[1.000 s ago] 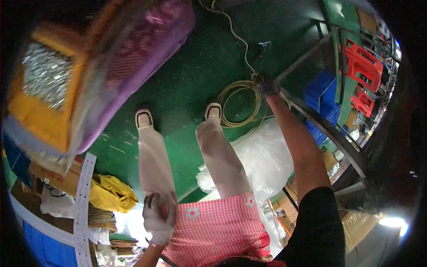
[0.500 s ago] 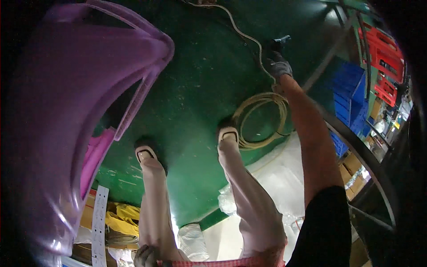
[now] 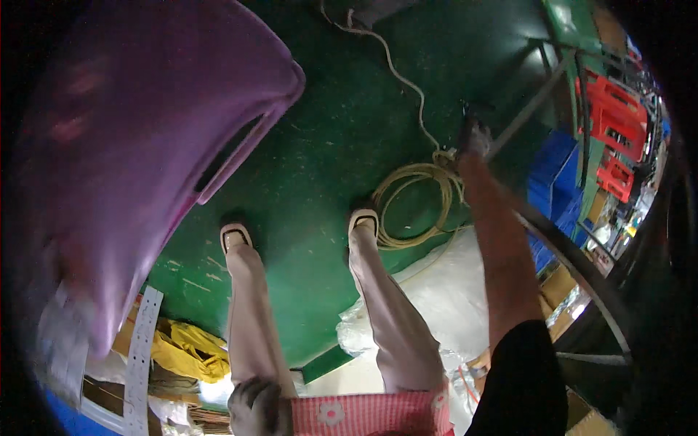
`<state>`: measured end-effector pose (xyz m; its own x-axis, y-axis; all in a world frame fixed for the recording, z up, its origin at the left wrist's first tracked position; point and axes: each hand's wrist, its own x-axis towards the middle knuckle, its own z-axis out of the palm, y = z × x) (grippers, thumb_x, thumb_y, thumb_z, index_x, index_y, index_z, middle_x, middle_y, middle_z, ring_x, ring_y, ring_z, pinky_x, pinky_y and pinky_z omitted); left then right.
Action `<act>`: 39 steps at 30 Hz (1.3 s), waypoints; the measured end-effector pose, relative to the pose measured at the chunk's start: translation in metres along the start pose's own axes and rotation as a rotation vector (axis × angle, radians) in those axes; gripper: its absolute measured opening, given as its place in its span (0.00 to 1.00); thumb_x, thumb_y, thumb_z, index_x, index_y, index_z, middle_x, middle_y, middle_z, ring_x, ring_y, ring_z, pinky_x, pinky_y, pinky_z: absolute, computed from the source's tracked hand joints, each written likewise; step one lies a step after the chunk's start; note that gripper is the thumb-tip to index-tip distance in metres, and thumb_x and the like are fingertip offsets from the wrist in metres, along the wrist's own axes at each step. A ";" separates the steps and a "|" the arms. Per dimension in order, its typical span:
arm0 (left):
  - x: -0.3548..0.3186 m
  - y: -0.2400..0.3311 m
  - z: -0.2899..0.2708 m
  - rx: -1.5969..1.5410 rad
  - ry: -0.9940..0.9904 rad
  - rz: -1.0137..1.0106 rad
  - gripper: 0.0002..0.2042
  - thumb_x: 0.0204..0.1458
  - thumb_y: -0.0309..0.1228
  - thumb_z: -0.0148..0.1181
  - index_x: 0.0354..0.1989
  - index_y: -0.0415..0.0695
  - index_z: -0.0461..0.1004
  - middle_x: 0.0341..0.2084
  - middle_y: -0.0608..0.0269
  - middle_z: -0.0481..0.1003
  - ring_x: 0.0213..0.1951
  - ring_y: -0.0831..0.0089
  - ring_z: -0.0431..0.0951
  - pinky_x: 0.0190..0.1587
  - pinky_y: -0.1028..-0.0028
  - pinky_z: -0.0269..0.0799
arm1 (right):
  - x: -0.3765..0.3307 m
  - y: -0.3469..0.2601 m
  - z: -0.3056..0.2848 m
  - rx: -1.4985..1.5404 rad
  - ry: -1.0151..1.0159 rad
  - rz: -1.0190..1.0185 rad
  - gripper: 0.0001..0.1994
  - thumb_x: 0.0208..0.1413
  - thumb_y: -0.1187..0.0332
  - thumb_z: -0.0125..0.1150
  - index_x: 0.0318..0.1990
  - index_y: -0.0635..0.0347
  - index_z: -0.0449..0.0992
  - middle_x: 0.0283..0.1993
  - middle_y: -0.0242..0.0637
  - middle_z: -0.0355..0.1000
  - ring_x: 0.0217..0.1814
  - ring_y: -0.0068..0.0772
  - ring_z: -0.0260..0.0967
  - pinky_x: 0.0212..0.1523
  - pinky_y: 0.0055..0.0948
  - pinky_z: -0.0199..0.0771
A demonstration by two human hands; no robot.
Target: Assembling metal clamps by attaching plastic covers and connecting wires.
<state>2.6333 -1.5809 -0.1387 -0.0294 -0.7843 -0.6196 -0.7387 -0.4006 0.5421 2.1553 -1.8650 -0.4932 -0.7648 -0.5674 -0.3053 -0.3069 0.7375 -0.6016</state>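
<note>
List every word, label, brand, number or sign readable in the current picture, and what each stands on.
None can be read.
Dark thing by the right hand: too blurred to show any marking.
Boxes at right: too small and blurred to tell if printed.
Pink apron: flower shapes, no lettering seen.

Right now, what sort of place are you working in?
Probably a workshop or storeroom: blue plastic crates stand at right, and a coil of yellowish hose lies on the scuffed green floor.
</note>
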 end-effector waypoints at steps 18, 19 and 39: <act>-0.158 0.175 -0.279 -0.292 -0.430 0.161 0.18 0.53 0.45 0.54 0.41 0.43 0.77 0.28 0.59 0.78 0.31 0.73 0.78 0.36 0.74 0.71 | -0.565 -0.304 -0.417 0.212 -1.763 -0.029 0.20 0.57 0.54 0.55 0.52 0.57 0.65 0.40 0.36 0.69 0.45 0.27 0.68 0.45 0.31 0.69; -0.157 0.193 -0.300 -0.214 -0.426 0.281 0.19 0.53 0.46 0.53 0.40 0.43 0.77 0.27 0.60 0.78 0.30 0.74 0.78 0.35 0.74 0.71 | -0.571 -0.324 -0.421 0.090 -1.666 -0.280 0.22 0.57 0.54 0.56 0.53 0.57 0.64 0.41 0.38 0.70 0.46 0.30 0.68 0.46 0.33 0.69; -0.117 0.469 -0.320 0.210 -0.452 0.512 0.21 0.53 0.51 0.51 0.35 0.42 0.75 0.23 0.55 0.76 0.28 0.67 0.76 0.32 0.69 0.68 | -0.438 -0.449 -0.550 -0.637 -0.835 -0.946 0.16 0.53 0.56 0.57 0.48 0.48 0.75 0.36 0.40 0.75 0.37 0.40 0.73 0.40 0.34 0.72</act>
<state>2.5058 -1.8288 0.3703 -0.6503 -0.5580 -0.5156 -0.6698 0.1008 0.7357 2.3168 -1.7464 0.3163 0.3577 -0.8149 -0.4560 -0.8788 -0.1286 -0.4595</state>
